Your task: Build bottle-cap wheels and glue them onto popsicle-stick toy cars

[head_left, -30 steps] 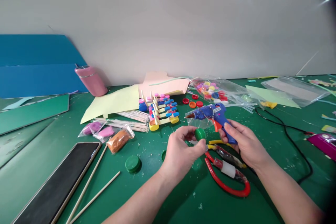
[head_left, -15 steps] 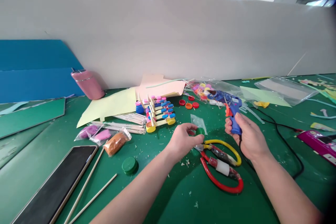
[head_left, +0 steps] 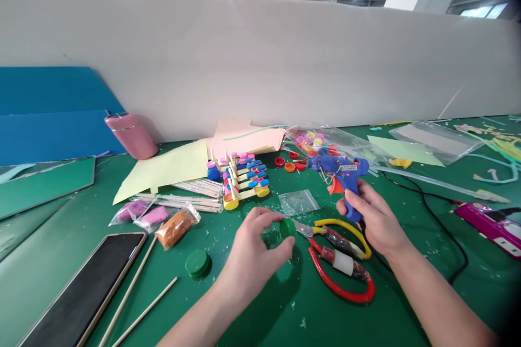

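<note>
Between thumb and fingertips, my left hand (head_left: 257,252) pinches a green bottle cap (head_left: 287,229) by its edges, held on its side above the table. My right hand (head_left: 376,217) is wrapped round the handle of a blue glue gun (head_left: 342,173) with an orange trigger; its nozzle points left. Below and between my hands lie scissors (head_left: 337,260) with one yellow and one red handle, patched with tape. A small clear plastic bag (head_left: 299,202) rests beyond the held cap. A second green cap (head_left: 197,263) sits on the table left of my left forearm.
A model of sticks and coloured caps (head_left: 246,179) stands mid-table. A phone (head_left: 81,293), wooden sticks (head_left: 144,312) and wrapped clay (head_left: 177,229) lie at left, a pink tumbler (head_left: 132,135) behind them. The black cord (head_left: 443,222) and magenta power strip (head_left: 488,225) are at right.
My left hand has moved left and nearer with the green cap, off the small bag, which now lies flat. The glue gun has shifted left and turned more level in my right hand.
</note>
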### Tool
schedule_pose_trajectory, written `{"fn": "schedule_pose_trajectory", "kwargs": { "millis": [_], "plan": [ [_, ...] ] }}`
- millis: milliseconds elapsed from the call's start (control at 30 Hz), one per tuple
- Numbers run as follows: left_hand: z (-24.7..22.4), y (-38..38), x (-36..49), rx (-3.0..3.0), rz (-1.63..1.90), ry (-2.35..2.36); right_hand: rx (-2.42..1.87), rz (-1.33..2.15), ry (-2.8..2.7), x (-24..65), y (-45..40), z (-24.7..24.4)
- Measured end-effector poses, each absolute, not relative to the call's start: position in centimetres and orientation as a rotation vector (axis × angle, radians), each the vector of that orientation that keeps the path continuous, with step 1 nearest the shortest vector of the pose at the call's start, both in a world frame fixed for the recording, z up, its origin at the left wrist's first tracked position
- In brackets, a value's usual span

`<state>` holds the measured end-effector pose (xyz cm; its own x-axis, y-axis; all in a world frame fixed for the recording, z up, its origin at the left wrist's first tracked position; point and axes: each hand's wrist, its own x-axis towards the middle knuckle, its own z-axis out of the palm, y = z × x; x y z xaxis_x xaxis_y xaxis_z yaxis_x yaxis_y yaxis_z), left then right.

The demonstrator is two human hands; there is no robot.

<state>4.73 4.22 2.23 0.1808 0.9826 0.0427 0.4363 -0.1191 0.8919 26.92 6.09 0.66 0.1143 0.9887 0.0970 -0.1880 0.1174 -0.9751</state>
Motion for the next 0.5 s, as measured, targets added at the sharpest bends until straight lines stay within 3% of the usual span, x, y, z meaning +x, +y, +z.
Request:
{"fn": "schedule_pose_trajectory", "kwargs": {
  "millis": [267,500],
  "plan": [
    [1.8,2.1,0.7,0.915,1.145,1.092,-0.937,1.482,-1.182,25.7,5.0,0.4],
    [1.1,2.3,-0.3,0.643,1.219,0.856,-0.945,1.545,-1.314,24.3,3.9,0.3]
  ]
}}
